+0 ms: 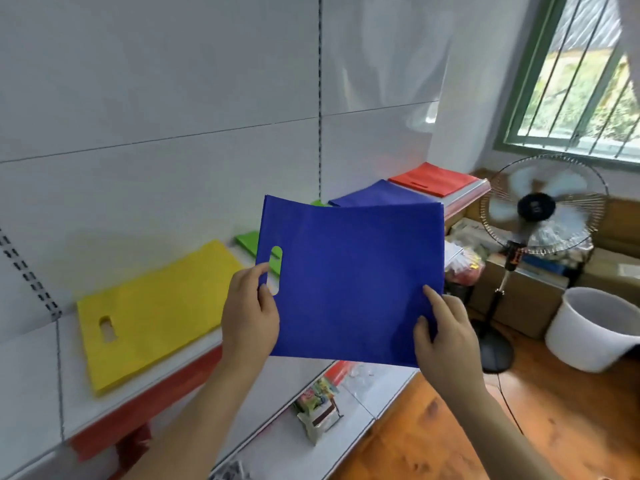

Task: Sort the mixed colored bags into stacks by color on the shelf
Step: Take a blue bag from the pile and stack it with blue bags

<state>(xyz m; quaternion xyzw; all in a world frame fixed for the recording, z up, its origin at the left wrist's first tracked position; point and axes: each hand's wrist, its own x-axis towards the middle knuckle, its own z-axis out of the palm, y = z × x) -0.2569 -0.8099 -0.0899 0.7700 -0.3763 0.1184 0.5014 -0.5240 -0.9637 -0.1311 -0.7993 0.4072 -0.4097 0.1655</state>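
The blue bag [349, 282] is held flat in the air in front of the shelf [41, 368]. The left hand [249, 313] pinches its handle edge; the right hand [440, 337] pinches the lower right corner. Step in hand: carrying it for placement. The next move appears to be rightward onto the blue stack [377, 195], between the green stack [247, 240] and red stack [433, 178]. The yellow stack [156, 306] lies left. A fan [540, 209] and bucket [588, 327] stand well apart; nothing blocks the way.

Head camera looks forward and down, close over the shelf [180, 386].
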